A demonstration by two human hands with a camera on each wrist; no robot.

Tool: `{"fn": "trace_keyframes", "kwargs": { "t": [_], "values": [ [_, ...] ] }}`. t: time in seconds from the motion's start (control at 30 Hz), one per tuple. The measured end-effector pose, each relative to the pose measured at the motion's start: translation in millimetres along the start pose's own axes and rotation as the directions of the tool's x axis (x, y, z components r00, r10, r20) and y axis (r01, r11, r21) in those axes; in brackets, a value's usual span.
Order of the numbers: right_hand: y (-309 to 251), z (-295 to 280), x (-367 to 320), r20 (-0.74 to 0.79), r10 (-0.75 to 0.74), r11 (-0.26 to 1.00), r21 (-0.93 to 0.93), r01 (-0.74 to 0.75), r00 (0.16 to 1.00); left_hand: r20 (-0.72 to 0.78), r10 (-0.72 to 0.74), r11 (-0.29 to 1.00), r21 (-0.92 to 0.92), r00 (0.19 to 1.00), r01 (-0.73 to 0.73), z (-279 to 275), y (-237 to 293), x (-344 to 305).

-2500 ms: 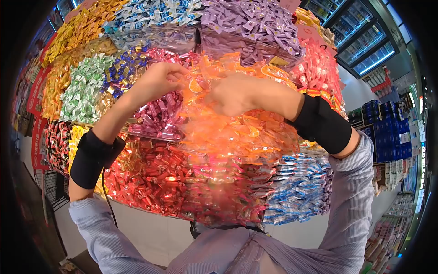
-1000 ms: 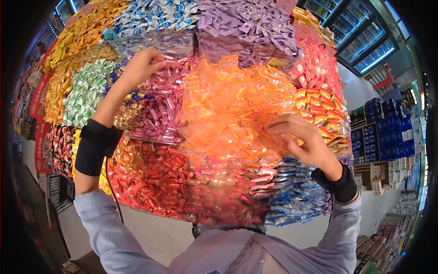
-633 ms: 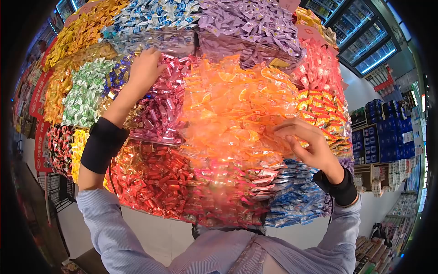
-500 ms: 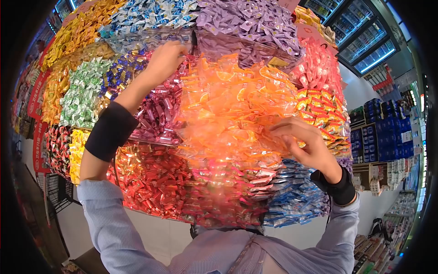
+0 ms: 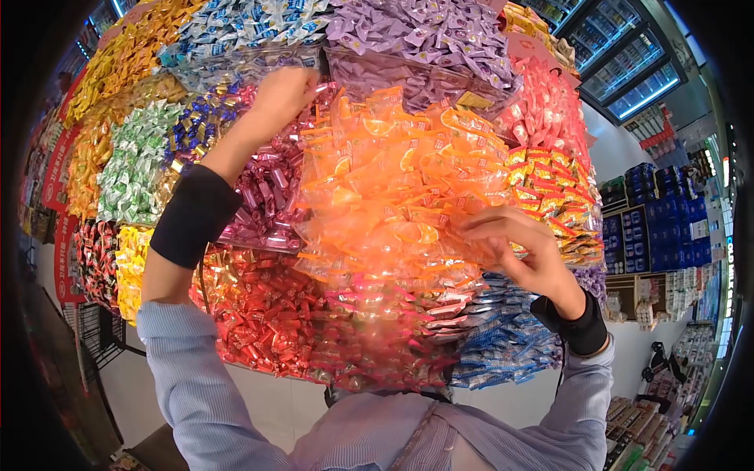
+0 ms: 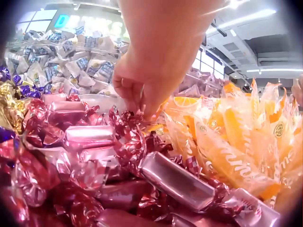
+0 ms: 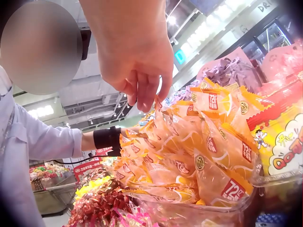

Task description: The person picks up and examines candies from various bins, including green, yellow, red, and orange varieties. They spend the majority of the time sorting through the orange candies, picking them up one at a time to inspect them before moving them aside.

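Observation:
In the head view, my left hand [image 5: 284,96] is at the back of the pink twist-wrapped candies [image 5: 271,184], beside the orange packets [image 5: 408,157]. The left wrist view shows its thumb and fingers [image 6: 142,101] closing on a pink wrapper among the pink candies [image 6: 90,135], next to the orange packets [image 6: 227,137]. Over the right side of the orange heap, my right hand [image 5: 526,247] has its fingers extended loosely and its thumb apart. Seen from the right wrist, its fingertips hang at the upper tips of the orange packets [image 7: 189,146]; nothing gripped is visible.
Purple packets [image 5: 416,39] and blue-white ones [image 5: 251,23] lie behind. Red candies [image 5: 267,314] and blue packets [image 5: 506,337] are in front; green-white ones [image 5: 133,157] lie left. A clear bin edge [image 7: 227,208] borders the orange packets. A shopping cart [image 5: 98,337] stands left.
My left hand has moved from the orange packets to the pink candies, shifting left and then back right. My right hand has drawn back toward the near right side of the orange packets and stayed there.

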State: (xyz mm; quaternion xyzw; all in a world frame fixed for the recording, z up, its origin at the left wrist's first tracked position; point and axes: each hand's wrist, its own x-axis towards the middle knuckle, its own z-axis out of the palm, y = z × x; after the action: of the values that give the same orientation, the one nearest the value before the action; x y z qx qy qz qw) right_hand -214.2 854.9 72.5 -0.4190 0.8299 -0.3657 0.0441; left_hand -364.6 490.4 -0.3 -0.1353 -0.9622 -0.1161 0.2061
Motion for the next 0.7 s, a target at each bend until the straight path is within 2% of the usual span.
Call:
{"fn": "trace_keyframes", "kwargs": {
  "t": [0.07,0.17,0.27,0.3,0.4,0.43,0.53,0.57,0.67,0.7],
  "values": [
    [-2,-2,-3,-0.025,-0.014,1.000,0.005,0.014,1.000,-0.056,-0.004,0.998,0.058,0.998,0.007,-21,-6,-9],
    [-4,-3,-11,-0.038,0.010,1.000,-0.003,-0.010,0.999,-0.024,-0.115,0.966,0.230,0.993,0.117,-37,-20,-26],
    [-6,1,-20,-0.070,0.013,1.000,-0.025,-0.015,0.997,0.037,-0.212,0.957,0.209,0.977,0.200,-28,-36,-43],
    [-9,1,-24,-0.079,0.008,1.000,-0.028,-0.011,0.997,0.025,-0.241,0.953,0.194,0.970,0.232,-27,-36,-46],
    [-16,4,-45,-0.153,0.056,0.998,0.028,-0.052,0.987,-0.068,-0.204,0.950,0.226,0.977,0.214,-33,-27,-53],
    [-22,2,-52,-0.166,0.071,0.997,0.037,-0.066,0.984,-0.084,-0.236,0.948,0.200,0.968,0.249,-40,-20,-53],
    [-30,1,-82,-0.270,0.044,0.999,0.026,-0.038,0.962,-0.228,-0.230,0.973,-0.036,0.946,0.227,-64,6,-59],
    [-31,1,-93,-0.299,0.047,0.999,0.003,-0.048,0.953,-0.244,-0.197,0.979,-0.094,0.950,0.179,-71,16,-65],
    [-11,17,-130,-0.418,0.136,0.989,0.108,-0.099,0.898,-0.233,-0.107,0.924,-0.383,0.966,0.009,-87,69,-104],
    [-8,23,-140,-0.415,0.185,0.980,0.146,-0.136,0.891,-0.200,-0.009,0.929,-0.364,0.980,-0.066,-86,81,-117]
  ]
}}
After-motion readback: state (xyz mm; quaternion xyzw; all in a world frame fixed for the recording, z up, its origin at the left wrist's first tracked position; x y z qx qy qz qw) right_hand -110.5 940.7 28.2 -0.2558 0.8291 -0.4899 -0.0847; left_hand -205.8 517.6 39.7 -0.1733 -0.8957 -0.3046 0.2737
